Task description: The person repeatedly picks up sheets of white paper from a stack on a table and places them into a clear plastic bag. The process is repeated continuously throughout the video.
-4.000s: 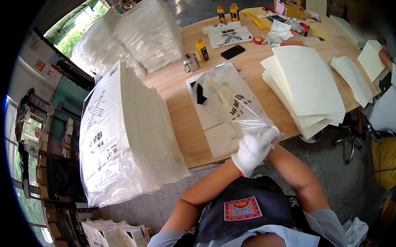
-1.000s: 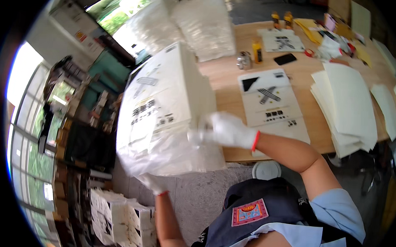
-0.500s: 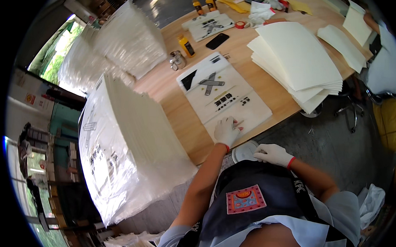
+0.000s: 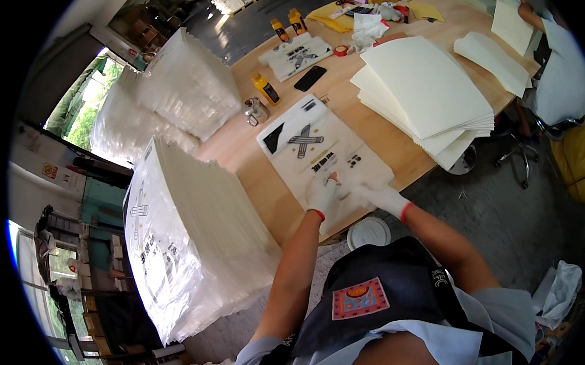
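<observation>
A flat white plastic bag (image 4: 346, 155) with black printing and a pencil drawing lies on the wooden table in front of me. My left hand (image 4: 323, 193), in a white glove with a red cuff, is on the bag's near part. Its bare fingertips are drawn together; what they hold, if anything, is hidden. My right hand (image 4: 384, 198), gloved the same way, is over the bag's near right corner, and motion smears its fingers. A tall stack of cream sheets in a clear printed bag (image 4: 192, 237) stands to the left of my left forearm.
Cream sheets (image 4: 427, 84) lie stacked on the table (image 4: 266, 181) at right. Farther back are a metal jar (image 4: 255, 112), a yellow bottle (image 4: 265, 89), a phone (image 4: 310, 78) and red tape (image 4: 341, 50). A white-lidded bucket (image 4: 368, 233) stands below the edge. A co-worker (image 4: 565, 77) sits far right.
My right hand has moved from beside my apron up and left onto the bag's near part. My left hand stays at the bag. The whole view has shifted slightly.
</observation>
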`<act>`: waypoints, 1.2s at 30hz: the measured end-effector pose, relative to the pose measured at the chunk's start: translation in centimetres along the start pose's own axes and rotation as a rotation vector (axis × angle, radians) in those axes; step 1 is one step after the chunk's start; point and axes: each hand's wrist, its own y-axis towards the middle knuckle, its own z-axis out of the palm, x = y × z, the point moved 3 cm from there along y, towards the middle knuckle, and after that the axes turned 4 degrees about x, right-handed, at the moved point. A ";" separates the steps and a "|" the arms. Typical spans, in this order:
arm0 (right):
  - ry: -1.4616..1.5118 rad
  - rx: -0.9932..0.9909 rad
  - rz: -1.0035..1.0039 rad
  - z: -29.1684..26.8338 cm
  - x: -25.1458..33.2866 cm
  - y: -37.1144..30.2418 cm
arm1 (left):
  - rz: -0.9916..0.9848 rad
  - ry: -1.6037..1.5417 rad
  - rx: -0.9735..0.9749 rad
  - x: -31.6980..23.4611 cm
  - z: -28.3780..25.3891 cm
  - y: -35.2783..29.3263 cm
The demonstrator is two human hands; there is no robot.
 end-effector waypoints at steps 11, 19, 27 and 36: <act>-0.714 0.076 -0.055 -3.7 -4.3 3.4 | 0.289 -1.141 -0.276 -4.6 -9.1 -1.0; 0.025 -0.079 -0.316 -0.6 1.0 4.4 | 0.676 -0.029 -0.127 -17.6 -0.5 -7.6; -0.396 0.034 -0.310 -2.3 -0.8 1.0 | 0.760 -0.091 -0.016 -17.1 1.9 -12.1; -1.223 -0.690 -0.530 -16.2 6.9 -5.3 | 0.265 -0.585 0.032 -12.7 1.0 -7.8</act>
